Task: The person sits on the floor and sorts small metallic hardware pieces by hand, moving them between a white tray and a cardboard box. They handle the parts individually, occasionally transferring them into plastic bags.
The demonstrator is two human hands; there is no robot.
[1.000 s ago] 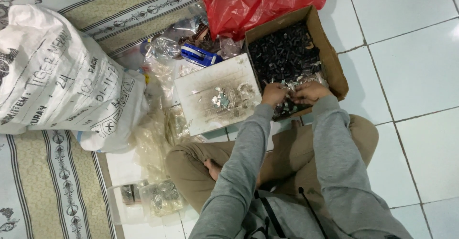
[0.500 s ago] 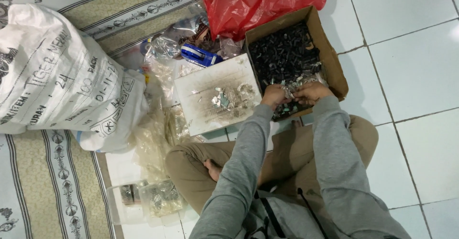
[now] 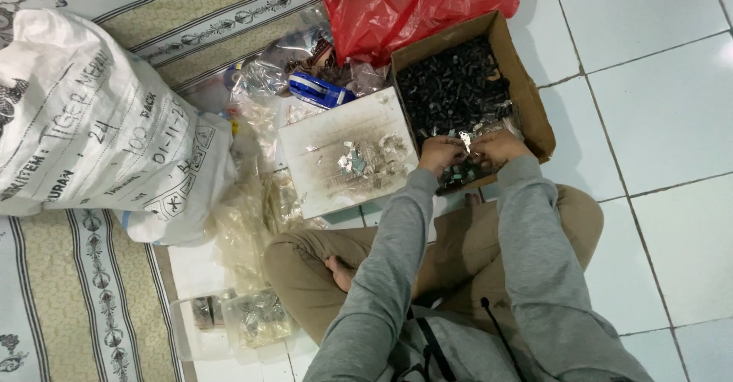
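Over the near end of the cardboard box, both hands meet, fingertips almost touching. Left hand curled, fingers bent in on something small; too small to tell what. Right hand curled likewise, pinching a small silvery metal piece that sticks up between the two hands. Whether the left hand also grips that piece, cannot tell.

Box holds a heap of small black parts at its far end, with shiny metal bits mixed in near the hands. Just left of the box, touching it, lies a white tray, stained, with a scatter of small metal pieces on it. Red plastic bag sits behind the box. Blue tape dispenser lies among clear plastic bags beyond the tray. Big white printed sack lies far left on the patterned mat. Person sits cross-legged on white floor tiles, grey sleeves, tan trousers, bare foot tucked under.
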